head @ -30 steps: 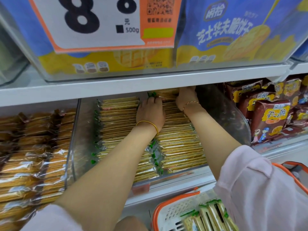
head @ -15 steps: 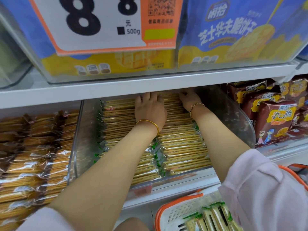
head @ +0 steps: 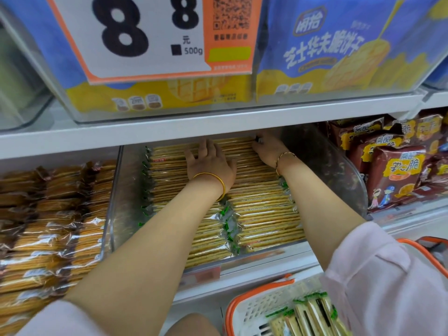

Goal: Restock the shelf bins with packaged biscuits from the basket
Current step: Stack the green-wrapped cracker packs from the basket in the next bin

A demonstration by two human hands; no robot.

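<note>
At far left, a neighbouring bin of brown-wrapped biscuits [head: 48,226] stands full and untouched. Beside it, the clear shelf bin [head: 128,190] in the middle of the lower shelf holds two tight rows of green-edged biscuit packets [head: 264,214], stacked flat from the front lip to the rear. The left hand [head: 211,163] lies palm down on the rear packets, fingers spread and straight, pressing and gripping nothing. The right hand [head: 269,149] reaches further back on the right row. Its fingertips sit in shadow under the upper shelf edge, so whether it pinches a packet or only pushes cannot be told. To the right, red-brown snack bags [head: 397,175] fill the adjoining section. At lower right, the orange-rimmed basket [head: 261,306] holds several matching packets [head: 312,316] standing on edge. Assessment: this bin appears nearly full and the step in hand looks like levelling the rear stack. The task is well advanced here but not complete, since stock is left in the basket to be placed.
</note>
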